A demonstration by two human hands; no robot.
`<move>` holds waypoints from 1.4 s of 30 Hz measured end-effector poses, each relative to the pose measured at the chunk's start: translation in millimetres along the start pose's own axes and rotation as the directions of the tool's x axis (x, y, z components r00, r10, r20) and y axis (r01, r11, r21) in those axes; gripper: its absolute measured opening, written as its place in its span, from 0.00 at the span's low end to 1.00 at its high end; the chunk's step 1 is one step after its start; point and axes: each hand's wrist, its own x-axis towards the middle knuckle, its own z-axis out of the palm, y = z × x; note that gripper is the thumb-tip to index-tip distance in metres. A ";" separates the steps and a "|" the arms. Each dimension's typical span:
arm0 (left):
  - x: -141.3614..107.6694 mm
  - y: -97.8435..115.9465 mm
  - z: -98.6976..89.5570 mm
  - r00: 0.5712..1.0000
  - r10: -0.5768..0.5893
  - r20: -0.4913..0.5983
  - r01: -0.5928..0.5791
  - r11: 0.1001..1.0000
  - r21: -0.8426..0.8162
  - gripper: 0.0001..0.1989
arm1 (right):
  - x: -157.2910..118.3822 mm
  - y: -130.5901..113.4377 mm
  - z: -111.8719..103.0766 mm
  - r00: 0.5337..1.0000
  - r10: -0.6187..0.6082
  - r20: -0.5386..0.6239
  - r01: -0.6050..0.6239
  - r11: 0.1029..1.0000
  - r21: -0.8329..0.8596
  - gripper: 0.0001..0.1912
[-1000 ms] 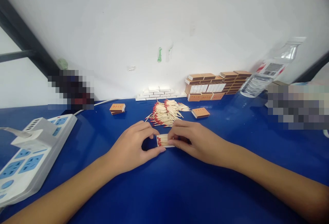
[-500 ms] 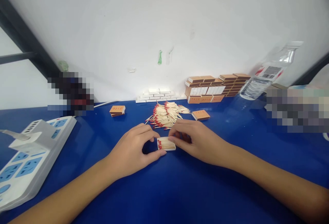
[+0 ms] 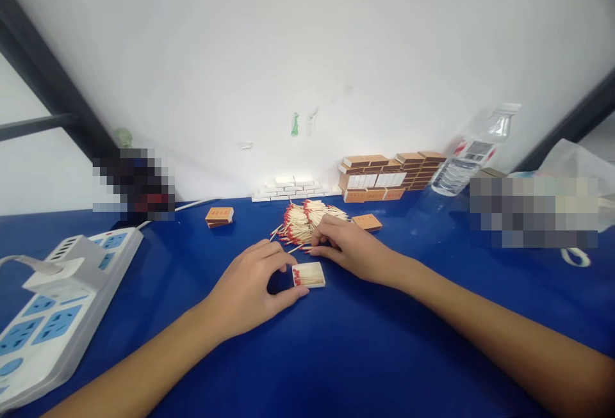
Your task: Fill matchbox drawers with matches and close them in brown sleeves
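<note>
My left hand (image 3: 262, 283) steadies a small white matchbox tray (image 3: 314, 265) on the blue table, thumb at its near edge and fingers at its far left corner. Inside lie several matches, red heads to the left. Beyond the tray, my right hand (image 3: 348, 245) is at the front of a loose heap of matches (image 3: 296, 223), with thumb and fingertips closed on matches at its near edge. Its curled fingers partly hide the heap. A closed orange matchbox (image 3: 367, 222) lies just behind my right hand.
White trays (image 3: 288, 190) are stacked along the wall beside piled brown matchboxes (image 3: 372, 178). A water bottle (image 3: 468, 155) leans at the right. Two matchboxes (image 3: 220, 216) lie left of the heap. A power strip (image 3: 72, 315) with a plugged-in charger occupies the left side.
My right hand has moved from the tray's right end up to the match heap. My left hand keeps its hold on the tray. The camera view has shifted slightly.
</note>
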 end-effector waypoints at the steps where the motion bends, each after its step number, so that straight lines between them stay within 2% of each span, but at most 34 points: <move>1: -0.1 -0.3 0.2 1.000 0.000 -0.002 0.000 1.000 -0.001 0.13 | -0.7 0.0 -1.4 1.000 0.005 0.012 -0.005 1.000 0.002 0.07; 6: 0.8 -1.0 0.7 1.000 0.008 -0.007 -0.008 1.000 0.006 0.13 | -3.2 -1.0 -4.1 0.998 0.009 0.055 -0.008 1.000 -0.021 0.08; 13: 1.0 0.9 -0.2 1.000 0.007 -0.002 -0.007 1.000 0.010 0.13 | -4.7 -10.9 -0.6 0.993 0.086 0.075 -0.069 0.976 -0.207 0.06; 25: -0.3 0.4 -0.5 1.000 0.008 0.004 -0.008 1.000 0.008 0.14 | -12.7 -7.7 -1.1 0.998 0.034 0.060 -0.013 0.948 -0.319 0.07; 34: 2.4 0.2 -0.7 1.000 0.017 0.007 -0.017 1.000 0.011 0.15 | -14.1 -2.2 -2.1 0.996 0.053 0.077 -0.029 0.958 -0.285 0.09; 39: 3.7 -0.2 -1.1 0.999 0.029 -0.017 -0.028 0.999 0.034 0.15 | -21.8 -20.3 -15.2 1.000 -0.013 0.002 0.013 0.983 -0.183 0.08; 42: 3.3 0.4 -1.0 0.999 0.033 -0.018 -0.032 0.999 0.025 0.14 | -25.9 -34.1 -14.2 0.998 -0.045 0.039 0.050 0.991 -0.128 0.07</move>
